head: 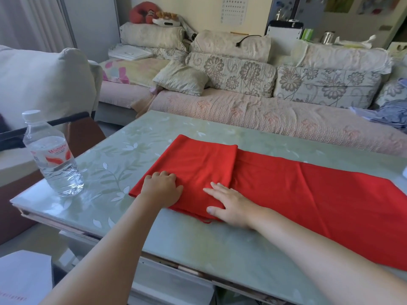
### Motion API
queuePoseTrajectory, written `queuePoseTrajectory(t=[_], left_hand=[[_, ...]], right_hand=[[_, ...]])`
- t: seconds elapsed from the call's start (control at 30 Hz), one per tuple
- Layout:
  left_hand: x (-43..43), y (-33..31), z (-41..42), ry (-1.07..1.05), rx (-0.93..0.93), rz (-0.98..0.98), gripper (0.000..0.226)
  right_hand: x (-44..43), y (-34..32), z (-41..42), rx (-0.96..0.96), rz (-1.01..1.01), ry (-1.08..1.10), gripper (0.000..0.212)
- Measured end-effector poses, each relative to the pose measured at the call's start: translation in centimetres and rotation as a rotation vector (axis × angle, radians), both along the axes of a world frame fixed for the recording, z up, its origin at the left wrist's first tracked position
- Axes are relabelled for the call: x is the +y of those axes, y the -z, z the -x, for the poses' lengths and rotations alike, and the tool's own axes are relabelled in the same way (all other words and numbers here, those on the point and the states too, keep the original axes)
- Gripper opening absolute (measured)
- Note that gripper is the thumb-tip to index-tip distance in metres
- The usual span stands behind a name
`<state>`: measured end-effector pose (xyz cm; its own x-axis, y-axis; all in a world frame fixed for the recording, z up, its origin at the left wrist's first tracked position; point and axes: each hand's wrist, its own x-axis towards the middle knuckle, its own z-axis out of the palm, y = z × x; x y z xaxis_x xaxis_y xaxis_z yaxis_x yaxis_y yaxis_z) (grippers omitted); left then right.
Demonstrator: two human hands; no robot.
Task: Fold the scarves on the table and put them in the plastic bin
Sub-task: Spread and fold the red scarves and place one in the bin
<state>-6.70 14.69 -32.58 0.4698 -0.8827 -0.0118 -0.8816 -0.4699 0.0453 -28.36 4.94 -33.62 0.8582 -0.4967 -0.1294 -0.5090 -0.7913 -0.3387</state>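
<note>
A long red scarf (297,190) lies across the pale green table (198,245), its left end folded over into a double layer. My left hand (161,189) sits on the near left part of that folded layer with fingers curled into the cloth, which wrinkles beside it. My right hand (230,205) lies flat with straight fingers on the fold's near edge. No plastic bin shows in the head view.
A clear water bottle (51,155) stands on the table's left corner. A floral sofa (264,102) runs just behind the table, with blue-grey cloth (387,113) at its right end. A white flat object (24,278) sits low at the left.
</note>
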Motion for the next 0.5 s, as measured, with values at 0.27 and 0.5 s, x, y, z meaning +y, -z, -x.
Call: queuePoseTrajectory(t=[0.27,0.5], left_hand=[[-6.9,-2.9,9.2,0.275,0.187,0.297,0.039],[-11.4,-2.7,19.9,0.492,0.343,0.339,0.034]], right_hand=[[-5.0,-2.8,9.8,-0.231,0.075,0.221,0.043],[-9.8,-4.4,22.7,-0.189,0.123,0.461,0.034]])
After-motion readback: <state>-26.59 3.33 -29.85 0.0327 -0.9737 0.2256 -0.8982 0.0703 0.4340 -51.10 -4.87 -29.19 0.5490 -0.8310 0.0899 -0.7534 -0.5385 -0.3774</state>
